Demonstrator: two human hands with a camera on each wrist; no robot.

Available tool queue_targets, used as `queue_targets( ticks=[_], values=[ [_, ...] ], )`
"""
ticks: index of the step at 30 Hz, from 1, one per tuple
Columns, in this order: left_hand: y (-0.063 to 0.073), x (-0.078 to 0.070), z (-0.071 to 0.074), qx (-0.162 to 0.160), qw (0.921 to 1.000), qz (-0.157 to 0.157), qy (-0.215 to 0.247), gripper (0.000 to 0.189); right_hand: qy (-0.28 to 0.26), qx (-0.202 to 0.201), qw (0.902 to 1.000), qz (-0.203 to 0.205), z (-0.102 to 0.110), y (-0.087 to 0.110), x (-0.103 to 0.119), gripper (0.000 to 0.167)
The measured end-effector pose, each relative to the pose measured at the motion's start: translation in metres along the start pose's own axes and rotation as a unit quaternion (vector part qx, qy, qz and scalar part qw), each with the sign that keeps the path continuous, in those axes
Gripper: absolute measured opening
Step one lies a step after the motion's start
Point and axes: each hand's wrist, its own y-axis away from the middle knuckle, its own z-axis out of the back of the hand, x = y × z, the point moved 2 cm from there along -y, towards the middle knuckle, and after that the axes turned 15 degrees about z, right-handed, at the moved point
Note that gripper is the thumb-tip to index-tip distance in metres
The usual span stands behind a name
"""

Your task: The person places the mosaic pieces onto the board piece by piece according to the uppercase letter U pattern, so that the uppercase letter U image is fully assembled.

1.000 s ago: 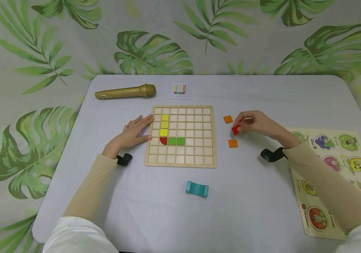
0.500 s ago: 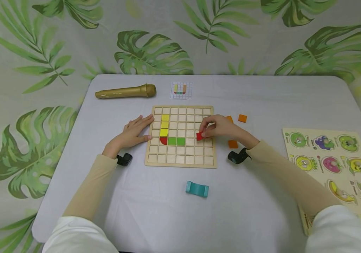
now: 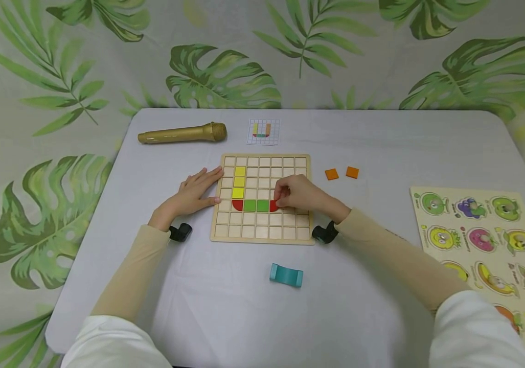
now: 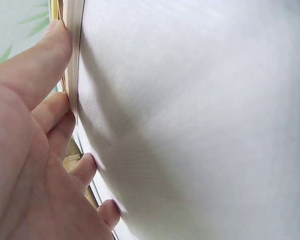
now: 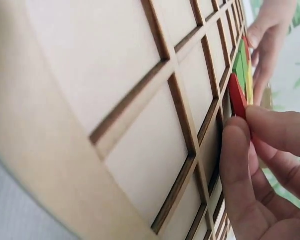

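My right hand (image 3: 301,191) pinches a red tile (image 3: 273,206) with one rounded corner, at the cell right of two green tiles (image 3: 256,205) on the wooden grid board (image 3: 262,240). In the right wrist view, thumb and finger grip the red tile (image 5: 236,95), which is slightly tilted. Another rounded red tile (image 3: 237,205) lies left of the green ones, below a column of yellow tiles (image 3: 239,182). My left hand (image 3: 193,193) rests with extended fingers on the board's left edge; the left wrist view shows its thumb and fingertips touching the rim (image 4: 75,55).
Two orange tiles (image 3: 332,174) lie right of the board. Behind it is a small pattern card (image 3: 263,132), with a gold microphone (image 3: 181,134) to its left. A teal curved block (image 3: 286,275) lies in front, and a fruit puzzle board (image 3: 478,255) at the right.
My right hand has carried the red tile leftward from beside the orange tiles onto the grid, next to the green tiles. One orange tile is now hidden from view. My left hand has stayed put.
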Motion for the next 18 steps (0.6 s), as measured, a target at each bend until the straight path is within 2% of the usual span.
queue_targets(
  ticks=[6,10,12,18],
  values=[
    [0.001,0.000,0.000,0.001,1.0000,0.001,0.002,0.074,0.063,0.017,0.9979,0.005,-0.004,-0.004,0.004,0.013],
    [0.001,0.000,0.001,0.000,1.0000,0.002,0.002,0.074,0.076,0.023,0.9969,0.006,-0.005,-0.005,0.006,0.012],
    [0.001,0.000,0.001,-0.001,1.0000,0.001,0.002,0.075,0.060,0.020,0.9980,0.000,-0.004,-0.003,0.005,0.010],
    [0.001,0.000,0.001,-0.004,1.0000,-0.002,0.002,0.075,-0.043,-0.011,0.9985,-0.034,0.012,0.008,-0.007,0.006]
  ],
)
